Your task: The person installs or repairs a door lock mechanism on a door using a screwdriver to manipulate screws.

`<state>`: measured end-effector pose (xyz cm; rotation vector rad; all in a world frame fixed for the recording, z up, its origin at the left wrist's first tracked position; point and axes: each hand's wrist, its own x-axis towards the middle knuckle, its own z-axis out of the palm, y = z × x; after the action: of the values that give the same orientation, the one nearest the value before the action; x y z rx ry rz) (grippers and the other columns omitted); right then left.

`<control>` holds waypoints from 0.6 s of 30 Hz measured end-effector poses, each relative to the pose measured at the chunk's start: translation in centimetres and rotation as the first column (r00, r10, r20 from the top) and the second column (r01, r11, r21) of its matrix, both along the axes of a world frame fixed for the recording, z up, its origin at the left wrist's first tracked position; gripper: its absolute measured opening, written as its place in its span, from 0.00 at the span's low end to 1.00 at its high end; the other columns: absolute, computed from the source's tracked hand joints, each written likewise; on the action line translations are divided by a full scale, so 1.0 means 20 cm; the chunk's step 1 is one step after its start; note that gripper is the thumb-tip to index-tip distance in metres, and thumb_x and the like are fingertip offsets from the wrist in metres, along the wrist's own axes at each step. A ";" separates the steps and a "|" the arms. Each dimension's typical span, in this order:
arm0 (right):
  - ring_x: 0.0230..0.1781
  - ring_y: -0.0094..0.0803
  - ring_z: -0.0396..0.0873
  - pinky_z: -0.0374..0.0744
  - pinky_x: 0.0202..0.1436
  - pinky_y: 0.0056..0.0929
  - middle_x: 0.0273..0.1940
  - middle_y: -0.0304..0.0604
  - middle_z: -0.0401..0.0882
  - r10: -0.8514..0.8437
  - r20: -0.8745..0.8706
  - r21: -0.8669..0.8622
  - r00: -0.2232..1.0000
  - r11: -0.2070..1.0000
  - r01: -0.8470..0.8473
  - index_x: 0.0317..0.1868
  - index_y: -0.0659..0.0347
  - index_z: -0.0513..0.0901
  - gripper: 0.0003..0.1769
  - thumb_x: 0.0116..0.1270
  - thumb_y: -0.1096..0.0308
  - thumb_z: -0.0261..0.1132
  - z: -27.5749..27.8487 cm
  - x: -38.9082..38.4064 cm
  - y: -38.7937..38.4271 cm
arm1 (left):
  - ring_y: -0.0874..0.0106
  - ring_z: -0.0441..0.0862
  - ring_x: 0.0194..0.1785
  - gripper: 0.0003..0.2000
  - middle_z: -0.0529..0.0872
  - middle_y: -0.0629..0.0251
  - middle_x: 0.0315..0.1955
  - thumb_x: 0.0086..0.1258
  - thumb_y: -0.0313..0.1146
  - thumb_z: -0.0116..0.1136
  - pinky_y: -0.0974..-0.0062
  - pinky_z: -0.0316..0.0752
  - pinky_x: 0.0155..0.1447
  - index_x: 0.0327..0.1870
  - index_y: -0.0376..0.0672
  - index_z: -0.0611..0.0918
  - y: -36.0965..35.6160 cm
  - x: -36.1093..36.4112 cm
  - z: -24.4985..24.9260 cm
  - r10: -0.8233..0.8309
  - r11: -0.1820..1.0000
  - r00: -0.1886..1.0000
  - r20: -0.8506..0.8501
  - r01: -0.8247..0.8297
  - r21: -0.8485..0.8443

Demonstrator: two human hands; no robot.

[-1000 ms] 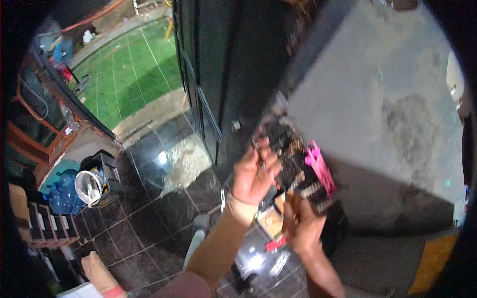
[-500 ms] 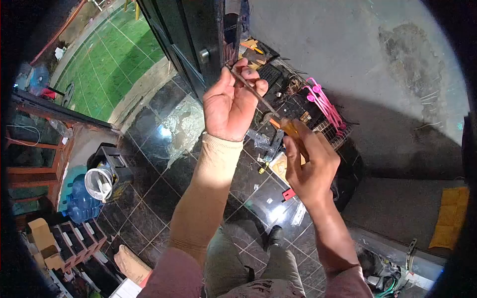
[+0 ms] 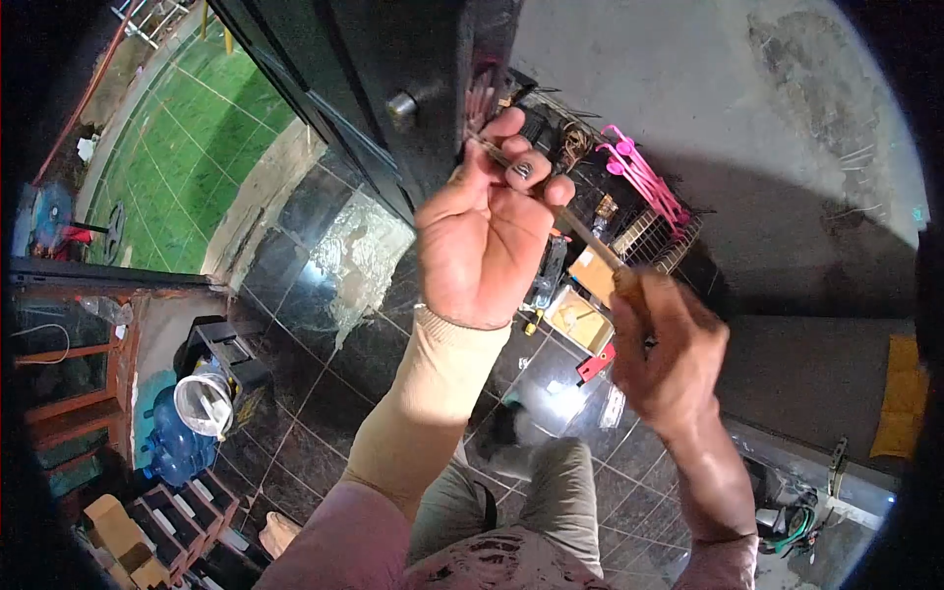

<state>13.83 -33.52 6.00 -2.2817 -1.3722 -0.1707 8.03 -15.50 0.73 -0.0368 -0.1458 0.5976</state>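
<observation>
A long thin screwdriver [image 3: 590, 238] slants between my two hands. My right hand [image 3: 677, 354] is closed around its handle, which the fingers mostly hide. My left hand [image 3: 487, 236], palm up, pinches the shaft near the tip between thumb and curled fingers. That tip meets the narrow edge of a dark door [image 3: 379, 54], though my fingers partly cover the contact point. A round metal lock cylinder [image 3: 401, 105] sticks out of the door face, just left of my left hand.
Below my hands, a cluttered floor holds an open box [image 3: 578, 320], a red tool part [image 3: 596, 364] and a wire basket [image 3: 657, 244]. Pink folded tubing [image 3: 649, 187] leans by the grey wall. To the left stand a white bucket [image 3: 204, 405] and a blue water jug [image 3: 177, 442].
My right hand has moved right and down with the handle, and my left hand has moved slightly right. The door appears larger, and the view has shifted.
</observation>
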 end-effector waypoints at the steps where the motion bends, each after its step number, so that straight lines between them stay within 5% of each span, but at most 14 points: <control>1: 0.28 0.48 0.85 0.82 0.31 0.38 0.35 0.52 0.85 -0.005 -0.007 0.059 1.000 0.998 0.005 0.51 0.62 0.83 0.16 0.62 0.73 0.71 0.02 0.03 0.00 | 0.76 0.73 0.41 0.16 0.77 0.68 0.38 0.80 0.31 0.49 0.68 0.65 0.53 0.61 0.30 0.76 0.00 0.02 0.00 0.001 1.000 0.999 0.035 -0.001 0.004; 2: 0.29 0.42 0.87 0.83 0.33 0.35 0.38 0.49 0.87 0.047 -0.066 0.088 0.997 0.995 -0.041 0.52 0.63 0.82 0.17 0.64 0.70 0.72 0.04 0.07 -0.01 | 0.76 0.74 0.42 0.16 0.77 0.68 0.38 0.81 0.31 0.48 0.67 0.65 0.53 0.61 0.30 0.76 0.00 0.03 -0.01 0.007 1.000 0.998 0.065 -0.007 0.010; 3: 0.28 0.38 0.86 0.82 0.31 0.32 0.39 0.47 0.88 0.106 -0.374 0.229 0.921 0.973 -0.018 0.53 0.64 0.82 0.18 0.66 0.66 0.73 0.02 0.07 -0.02 | 0.75 0.74 0.43 0.16 0.77 0.67 0.38 0.81 0.30 0.48 0.67 0.65 0.54 0.61 0.29 0.76 0.00 0.03 -0.03 0.016 1.000 0.996 0.088 -0.018 0.016; 5: 0.22 0.25 0.74 0.71 0.26 0.23 0.32 0.40 0.82 0.202 -0.891 0.272 0.406 0.955 0.120 0.57 0.65 0.80 0.23 0.71 0.57 0.69 0.03 0.11 -0.06 | 0.74 0.74 0.44 0.16 0.77 0.67 0.38 0.81 0.30 0.48 0.65 0.65 0.55 0.61 0.29 0.76 0.00 0.04 -0.05 0.022 0.998 0.995 0.099 -0.028 0.063; 6: 0.19 0.18 0.68 0.66 0.23 0.18 0.29 0.36 0.80 0.199 -0.975 0.218 0.095 0.940 0.262 0.59 0.66 0.79 0.26 0.73 0.52 0.67 0.03 0.12 -0.08 | 0.73 0.74 0.44 0.16 0.76 0.67 0.38 0.80 0.31 0.48 0.65 0.65 0.56 0.61 0.28 0.76 0.00 0.05 -0.06 0.024 0.996 0.994 0.111 -0.034 0.083; 8: 0.14 0.14 0.62 0.58 0.14 0.16 0.27 0.37 0.78 0.011 -0.976 -0.004 -0.219 0.998 0.067 0.57 0.67 0.79 0.30 0.74 0.46 0.64 0.06 0.20 -0.07 | 0.70 0.75 0.47 0.16 0.79 0.62 0.42 0.79 0.29 0.50 0.61 0.65 0.59 0.60 0.27 0.75 0.01 0.06 -0.09 0.006 0.994 0.988 0.156 -0.023 0.105; 10: 0.15 0.14 0.64 0.60 0.15 0.16 0.28 0.40 0.80 -0.071 -0.976 -0.061 0.207 0.997 0.055 0.56 0.67 0.80 0.27 0.76 0.48 0.62 0.08 0.14 -0.04 | 0.68 0.75 0.50 0.16 0.81 0.58 0.46 0.78 0.28 0.51 0.60 0.65 0.60 0.61 0.27 0.75 0.04 0.08 -0.12 0.016 0.987 0.982 0.187 -0.046 0.153; 11: 0.17 0.16 0.68 0.63 0.17 0.17 0.30 0.41 0.82 0.022 -0.859 0.005 0.512 0.999 -0.035 0.56 0.66 0.81 0.24 0.76 0.51 0.62 0.05 0.15 -0.04 | 0.66 0.76 0.53 0.16 0.81 0.56 0.50 0.78 0.28 0.52 0.57 0.65 0.64 0.61 0.26 0.75 0.07 0.08 -0.16 -0.026 0.947 0.969 0.246 -0.055 0.317; 12: 0.18 0.18 0.71 0.66 0.19 0.18 0.32 0.43 0.84 0.073 -0.579 0.003 0.812 0.996 -0.087 0.55 0.66 0.82 0.22 0.76 0.54 0.63 0.02 0.15 -0.03 | 0.63 0.76 0.57 0.17 0.81 0.53 0.54 0.77 0.28 0.52 0.54 0.66 0.68 0.61 0.26 0.75 0.11 0.08 -0.20 -0.063 0.877 0.951 0.302 -0.092 0.471; 13: 0.20 0.20 0.74 0.70 0.22 0.19 0.35 0.45 0.86 0.061 -0.234 0.006 0.970 0.998 -0.061 0.55 0.66 0.83 0.19 0.76 0.57 0.63 0.00 0.16 -0.03 | 0.62 0.76 0.58 0.17 0.81 0.53 0.54 0.77 0.29 0.52 0.53 0.66 0.69 0.61 0.26 0.75 0.10 0.07 -0.23 -0.046 0.874 0.964 0.262 -0.088 0.478; 14: 0.21 0.21 0.74 0.70 0.23 0.20 0.35 0.43 0.85 0.145 0.145 0.001 0.979 0.989 -0.147 0.54 0.65 0.83 0.18 0.75 0.59 0.65 -0.02 0.19 -0.03 | 0.61 0.77 0.59 0.17 0.81 0.53 0.55 0.78 0.29 0.52 0.52 0.66 0.70 0.61 0.27 0.76 0.12 0.07 -0.23 -0.030 0.860 0.969 0.246 -0.101 0.500; 15: 0.22 0.22 0.75 0.70 0.25 0.21 0.36 0.42 0.85 0.133 0.531 0.021 0.837 0.985 -0.169 0.54 0.65 0.83 0.17 0.74 0.60 0.66 -0.03 0.22 -0.03 | 0.61 0.77 0.60 0.17 0.81 0.53 0.56 0.78 0.30 0.51 0.51 0.67 0.70 0.61 0.28 0.76 0.12 0.08 -0.21 -0.017 0.865 0.968 0.249 -0.110 0.490; 16: 0.22 0.22 0.74 0.70 0.25 0.21 0.35 0.40 0.84 0.131 0.639 0.053 0.758 0.976 -0.213 0.53 0.65 0.83 0.17 0.73 0.61 0.67 -0.03 0.24 -0.05 | 0.60 0.77 0.61 0.17 0.81 0.53 0.56 0.79 0.31 0.51 0.50 0.68 0.71 0.61 0.29 0.76 0.13 0.08 -0.20 -0.005 0.869 0.968 0.251 -0.120 0.479; 18: 0.22 0.22 0.72 0.68 0.25 0.21 0.33 0.36 0.80 0.093 0.599 0.224 0.795 0.934 -0.279 0.52 0.65 0.83 0.17 0.72 0.60 0.69 -0.05 0.21 -0.03 | 0.59 0.77 0.62 0.17 0.82 0.54 0.56 0.80 0.33 0.49 0.49 0.69 0.71 0.61 0.31 0.77 0.12 0.09 -0.25 0.012 0.910 0.960 0.281 -0.127 0.394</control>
<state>17.94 -34.10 5.02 -1.8809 -1.7110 -1.0170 9.90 -13.13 -4.31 0.2963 -0.5426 0.6220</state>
